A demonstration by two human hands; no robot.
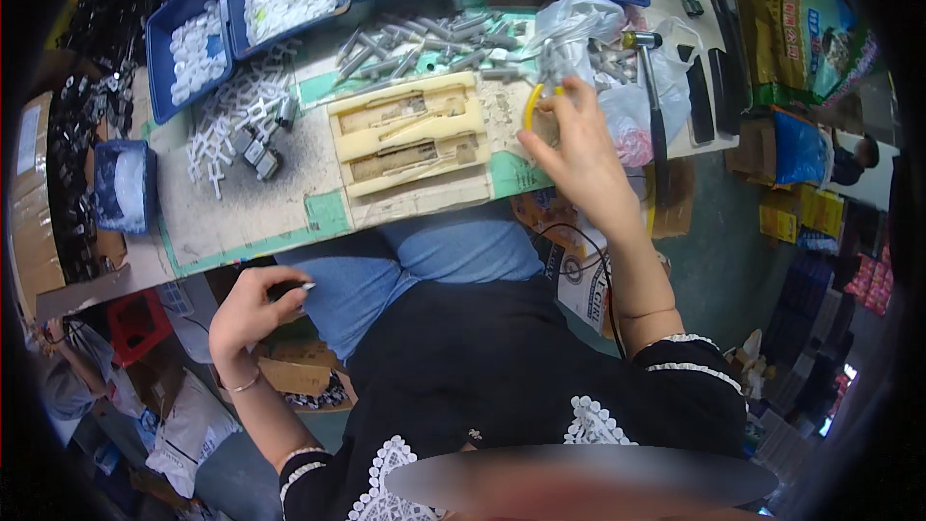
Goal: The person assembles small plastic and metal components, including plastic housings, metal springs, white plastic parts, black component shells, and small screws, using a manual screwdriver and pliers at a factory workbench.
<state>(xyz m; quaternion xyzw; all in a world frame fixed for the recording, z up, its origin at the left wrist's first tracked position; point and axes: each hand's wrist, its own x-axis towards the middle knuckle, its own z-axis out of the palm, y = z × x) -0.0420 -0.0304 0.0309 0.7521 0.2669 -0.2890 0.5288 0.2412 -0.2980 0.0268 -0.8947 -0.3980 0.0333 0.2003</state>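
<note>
My right hand (584, 150) is over the right part of the bench, its thumb and fingers around a tool with curved yellow handles (531, 108), seemingly pliers. Its working end is hard to make out against the clutter. Close by on the left lies a cream jig block (410, 135) with two long recesses. Below the bench edge, beside my lap, my left hand (253, 311) pinches a small pale piece (308, 286) at the fingertips; its kind is unclear. Grey cylindrical parts (386, 53) are strewn behind the jig.
Blue bins (224, 39) of white and metal parts line the back. White cross-shaped pieces (227, 130) and a dark metal part (258, 156) lie left. A small blue bin (123, 185) stands far left. A hammer (651, 87) and plastic bags (579, 24) are at right.
</note>
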